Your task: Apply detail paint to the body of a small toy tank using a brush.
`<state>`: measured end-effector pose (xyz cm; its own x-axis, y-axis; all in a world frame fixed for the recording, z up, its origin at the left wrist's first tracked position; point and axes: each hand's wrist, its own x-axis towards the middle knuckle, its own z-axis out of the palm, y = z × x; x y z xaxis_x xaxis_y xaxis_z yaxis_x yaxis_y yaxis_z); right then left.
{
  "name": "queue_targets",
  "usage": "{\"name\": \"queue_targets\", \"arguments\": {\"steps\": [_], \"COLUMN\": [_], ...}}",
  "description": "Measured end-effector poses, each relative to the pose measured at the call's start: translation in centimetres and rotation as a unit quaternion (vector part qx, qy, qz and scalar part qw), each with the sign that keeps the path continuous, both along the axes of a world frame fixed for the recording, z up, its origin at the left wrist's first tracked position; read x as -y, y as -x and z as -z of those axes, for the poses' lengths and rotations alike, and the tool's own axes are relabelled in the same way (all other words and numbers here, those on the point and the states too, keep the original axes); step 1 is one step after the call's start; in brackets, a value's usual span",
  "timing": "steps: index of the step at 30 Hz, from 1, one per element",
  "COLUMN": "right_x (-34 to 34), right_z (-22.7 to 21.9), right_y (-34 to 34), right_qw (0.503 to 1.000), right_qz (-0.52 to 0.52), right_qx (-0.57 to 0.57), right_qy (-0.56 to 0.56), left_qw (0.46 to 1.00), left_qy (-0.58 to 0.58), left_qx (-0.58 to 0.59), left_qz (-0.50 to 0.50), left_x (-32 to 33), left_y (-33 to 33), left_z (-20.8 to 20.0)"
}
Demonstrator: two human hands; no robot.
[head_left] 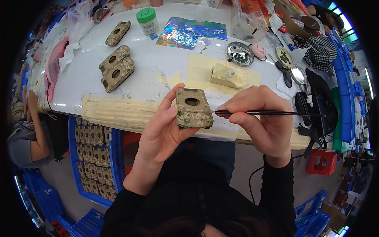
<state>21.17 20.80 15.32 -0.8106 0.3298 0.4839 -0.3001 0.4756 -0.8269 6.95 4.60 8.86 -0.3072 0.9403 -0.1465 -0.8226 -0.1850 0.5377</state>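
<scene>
Where the camouflaged hull (195, 119) is: raised over the near edge of the white table (144, 81), its round opening facing up toward the camera.
Left hand (158, 132): gripping the hull by its left and lower edges, palm turned up.
Right hand (263, 118): pinching a slim dark tool (272, 112), whose fine point is at the hull's right side; whether it touches, I cannot tell.
Beyond the hands: a tan block (227, 76) on yellowish tape, then a round metal dish (251, 57) holding dark green bits (239, 59).
Far side: a shiny iridescent sheet (193, 32) beside a green-lidded jar (148, 27).
Left on the table: two hulls touching (128, 68), another lying apart (117, 35).
Below left: a blue crate (73, 158) with rows of similar hulls (92, 153).
</scene>
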Motion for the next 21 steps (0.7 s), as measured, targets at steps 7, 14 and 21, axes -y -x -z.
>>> {"name": "queue_targets", "arguments": {"steps": [7, 14, 21], "right_x": [0.04, 0.22, 0.28], "right_z": [-0.65, -1.07, -0.79], "right_y": [0.04, -0.11, 0.29], "right_qw": [0.998, 0.994, 0.996], "right_qz": [-0.012, -0.014, -0.008], "right_qx": [0.059, 0.102, 0.068], "right_qy": [-0.011, -0.02, -0.06], "left_qw": [1.0, 1.0, 1.0], "left_qy": [-0.014, 0.007, 0.011], "left_qx": [0.019, -0.017, -0.013], "left_qz": [0.018, 0.004, -0.001], "left_x": [0.04, 0.16, 0.19], "left_y": [-0.13, -0.49, -0.56], "left_z": [-0.11, -0.23, -0.36]}}
